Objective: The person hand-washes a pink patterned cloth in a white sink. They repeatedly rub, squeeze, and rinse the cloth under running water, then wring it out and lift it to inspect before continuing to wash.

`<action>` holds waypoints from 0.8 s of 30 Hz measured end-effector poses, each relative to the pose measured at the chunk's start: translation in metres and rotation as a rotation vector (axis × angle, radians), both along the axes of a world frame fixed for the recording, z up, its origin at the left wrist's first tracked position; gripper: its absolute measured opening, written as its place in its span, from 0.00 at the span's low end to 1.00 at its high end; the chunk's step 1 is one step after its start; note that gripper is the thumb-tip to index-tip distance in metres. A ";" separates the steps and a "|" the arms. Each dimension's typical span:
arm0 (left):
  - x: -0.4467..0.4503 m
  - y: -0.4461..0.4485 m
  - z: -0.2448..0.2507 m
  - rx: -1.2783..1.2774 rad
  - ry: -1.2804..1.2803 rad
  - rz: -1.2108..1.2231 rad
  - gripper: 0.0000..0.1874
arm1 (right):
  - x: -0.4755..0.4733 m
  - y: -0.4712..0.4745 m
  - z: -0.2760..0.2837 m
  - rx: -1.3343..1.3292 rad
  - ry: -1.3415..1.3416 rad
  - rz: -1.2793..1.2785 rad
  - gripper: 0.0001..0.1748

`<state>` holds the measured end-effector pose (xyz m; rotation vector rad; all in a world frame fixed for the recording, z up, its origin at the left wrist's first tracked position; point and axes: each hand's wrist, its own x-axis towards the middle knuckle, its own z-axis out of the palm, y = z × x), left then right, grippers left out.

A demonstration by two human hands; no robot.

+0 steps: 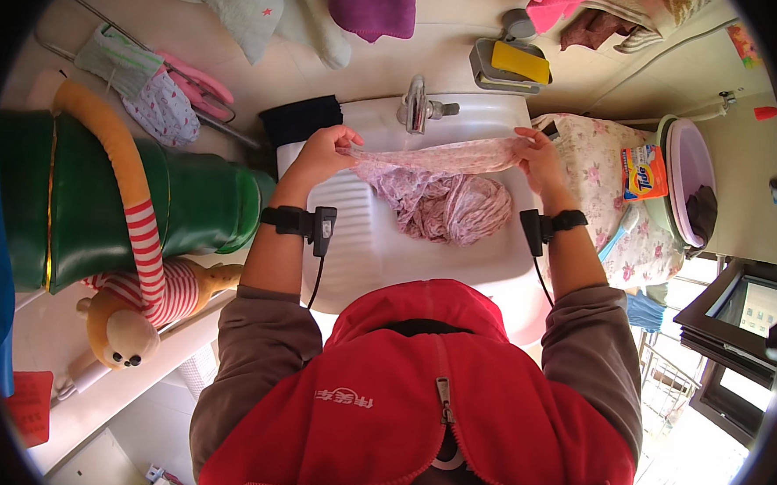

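A wet pink patterned cloth [456,203] lies bunched in the white ceramic sink [394,262]. One edge of it is stretched sideways across the basin, just below the metal faucet [414,105]. My left hand [327,152] pinches the left end of that edge, above the ribbed washboard slope [340,230] of the sink. At the other end, my right hand [539,161] grips the cloth near the sink's right rim. Whether water runs from the faucet is hard to tell.
A dark folded cloth [303,119] hangs over the sink's back left corner. Left stands a green cylinder [193,193] with a plush monkey [123,340]. To the right are a flowered cover [603,161], a brush [620,231], a Tide packet [644,173] and basins [692,173]. A soap holder [496,73] is on the wall.
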<state>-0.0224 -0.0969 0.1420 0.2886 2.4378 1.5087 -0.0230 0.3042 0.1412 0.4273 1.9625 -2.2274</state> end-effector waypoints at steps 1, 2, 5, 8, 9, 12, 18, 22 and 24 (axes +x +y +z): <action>-0.001 0.000 0.004 -0.073 -0.005 -0.008 0.12 | 0.000 0.003 0.011 0.034 -0.003 -0.033 0.16; -0.003 0.000 0.008 -0.148 -0.011 -0.015 0.13 | -0.003 0.007 0.024 0.005 0.048 -0.025 0.16; -0.007 0.001 0.015 -0.116 0.043 -0.034 0.13 | -0.011 0.022 0.067 -0.051 0.147 -0.074 0.15; -0.005 0.004 0.020 0.084 -0.085 -0.009 0.09 | -0.017 0.041 0.105 -0.025 0.220 -0.084 0.14; -0.004 0.006 0.021 0.187 -0.150 -0.001 0.08 | -0.020 0.049 0.115 -0.019 0.227 -0.066 0.13; 0.000 0.020 0.025 0.462 -0.083 0.098 0.05 | -0.019 0.067 0.123 0.012 0.215 -0.063 0.13; 0.007 0.059 0.035 0.612 0.045 0.174 0.06 | -0.011 0.091 0.082 0.149 0.055 -0.016 0.11; 0.017 0.086 0.048 0.531 0.034 0.081 0.06 | 0.005 0.065 0.059 0.379 0.046 0.168 0.20; 0.020 0.104 0.057 0.529 -0.034 0.032 0.06 | 0.020 0.034 0.052 0.279 0.072 0.352 0.22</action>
